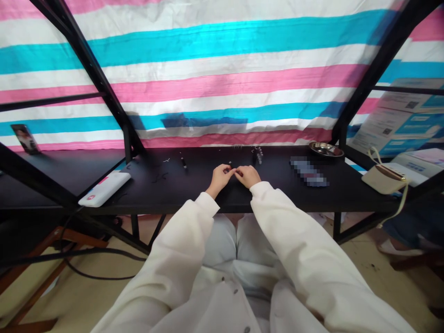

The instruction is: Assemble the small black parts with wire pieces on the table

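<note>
Near the table's (173,194) front edge, I see left hand (220,177) and right hand (248,175) curled, grasp unclear, small piece (230,162) just beyond left.

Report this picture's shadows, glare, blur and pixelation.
Head view: shadows fall on the pink, blue and white striped sheet; the round, shiny metal dish glints; a bluish-grey oblong patch is pixelated; print on blue-and-white cardboard boxes is blurred.

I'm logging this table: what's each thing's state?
Left hand: fingers curled; anything held too small to tell.
Right hand: fingers curled, likewise unclear.
Metal dish: face up.
Beige bag: strap dangling.
White case: lying flat.
Boxes: stacked.
Striped sheet: hanging, creased.
Pixelated item: obscured.
</note>
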A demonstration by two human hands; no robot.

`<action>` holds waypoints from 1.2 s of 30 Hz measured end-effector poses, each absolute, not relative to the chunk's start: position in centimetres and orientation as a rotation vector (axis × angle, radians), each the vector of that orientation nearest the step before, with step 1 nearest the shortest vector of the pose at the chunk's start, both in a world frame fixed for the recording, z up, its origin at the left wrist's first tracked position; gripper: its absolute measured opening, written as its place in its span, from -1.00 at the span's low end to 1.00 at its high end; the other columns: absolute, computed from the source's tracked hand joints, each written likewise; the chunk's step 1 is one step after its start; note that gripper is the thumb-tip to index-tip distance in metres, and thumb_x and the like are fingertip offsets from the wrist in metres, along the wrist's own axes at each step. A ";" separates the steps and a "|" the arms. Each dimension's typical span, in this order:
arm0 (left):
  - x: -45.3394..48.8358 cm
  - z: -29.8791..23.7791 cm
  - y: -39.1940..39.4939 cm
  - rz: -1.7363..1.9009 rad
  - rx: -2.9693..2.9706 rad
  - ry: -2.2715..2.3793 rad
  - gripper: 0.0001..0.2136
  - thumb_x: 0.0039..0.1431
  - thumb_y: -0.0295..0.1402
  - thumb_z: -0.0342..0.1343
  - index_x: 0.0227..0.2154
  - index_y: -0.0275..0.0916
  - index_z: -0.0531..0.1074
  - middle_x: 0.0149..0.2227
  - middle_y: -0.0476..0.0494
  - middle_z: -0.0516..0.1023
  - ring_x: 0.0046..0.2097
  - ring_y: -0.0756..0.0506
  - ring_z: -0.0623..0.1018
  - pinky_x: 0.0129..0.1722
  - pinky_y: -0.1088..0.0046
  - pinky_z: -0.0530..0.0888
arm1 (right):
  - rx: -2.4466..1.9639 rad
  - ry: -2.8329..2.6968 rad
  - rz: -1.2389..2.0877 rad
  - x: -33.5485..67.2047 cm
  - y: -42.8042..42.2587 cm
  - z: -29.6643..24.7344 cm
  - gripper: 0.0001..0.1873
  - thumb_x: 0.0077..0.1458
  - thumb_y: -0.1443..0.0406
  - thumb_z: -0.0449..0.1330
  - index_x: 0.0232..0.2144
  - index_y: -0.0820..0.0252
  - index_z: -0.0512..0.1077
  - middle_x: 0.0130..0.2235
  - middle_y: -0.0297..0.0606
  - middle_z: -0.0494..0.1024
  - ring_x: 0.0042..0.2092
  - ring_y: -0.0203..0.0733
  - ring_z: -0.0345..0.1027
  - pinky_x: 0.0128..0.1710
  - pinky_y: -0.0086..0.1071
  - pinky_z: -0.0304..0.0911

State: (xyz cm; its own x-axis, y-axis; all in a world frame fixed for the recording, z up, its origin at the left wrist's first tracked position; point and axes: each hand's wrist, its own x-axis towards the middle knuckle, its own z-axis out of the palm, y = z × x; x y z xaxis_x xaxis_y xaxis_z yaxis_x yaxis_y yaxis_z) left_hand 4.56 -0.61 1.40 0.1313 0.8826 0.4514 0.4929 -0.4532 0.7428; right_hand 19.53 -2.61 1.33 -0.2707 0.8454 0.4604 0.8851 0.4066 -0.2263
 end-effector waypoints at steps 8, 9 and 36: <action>-2.0 3.1 3.3 1.112 1.704 2.072 -0.86 -0.01 -0.31 0.14 -0.41 -0.26 0.49 -0.32 -0.25 0.56 -0.20 -0.17 0.53 -0.20 0.37 0.39 | -1.443 -2.124 0.008 19.6 -2.3 0.9 -0.83 0.14 0.25 0.05 -0.34 0.18 0.41 -0.39 -0.31 0.49 -0.36 -0.29 0.30 -0.28 -0.43 0.04; -2.9 3.2 3.6 1.089 1.680 2.133 -0.85 -0.01 -0.30 0.14 -0.40 -0.26 0.49 -0.30 -0.26 0.56 -0.18 -0.19 0.52 -0.19 0.35 0.39 | -1.437 -2.125 0.013 19.6 -2.3 0.9 -0.83 0.14 0.25 0.05 -0.34 0.17 0.41 -0.38 -0.30 0.49 -0.35 -0.29 0.30 -0.28 -0.44 0.05; -6.8 3.4 3.8 0.790 1.625 2.488 -0.73 0.00 -0.27 0.10 -0.26 -0.31 0.48 -0.18 -0.39 0.51 -0.10 -0.31 0.51 -0.17 0.22 0.43 | -1.506 -2.031 0.041 19.7 -2.3 0.7 -0.82 0.10 0.24 0.04 -0.36 0.14 0.43 -0.36 -0.29 0.52 -0.36 -0.27 0.35 -0.35 -0.44 0.12</action>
